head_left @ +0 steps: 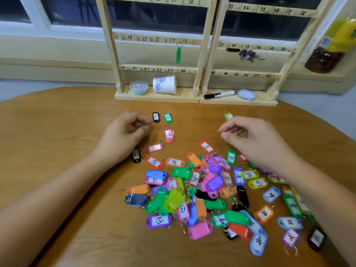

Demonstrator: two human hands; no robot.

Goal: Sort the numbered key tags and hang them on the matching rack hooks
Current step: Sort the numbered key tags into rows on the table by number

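A heap of coloured numbered key tags (208,193) covers the wooden table (57,132) in front of me. Set apart beyond it lie a black tag 1 (156,117), a green tag 2 (168,117) and a pink tag 12 (169,135). My left hand (123,137) hovers left of these, fingers curled, holding nothing. My right hand (256,139) hovers at the right, thumb and finger pinched with nothing visible between them, just below a small yellow and blue tag pair (228,116). Two numbered wooden racks (158,39) stand at the table's far edge; a green tag (178,54) hangs near hook 18.
On the rack bases sit a small lidded tub (138,87), a tipped paper cup (164,84), a black marker (220,95) and a pale blue case (247,94). A key bunch (248,54) hangs near hook 39. A bottle (331,45) stands at far right.
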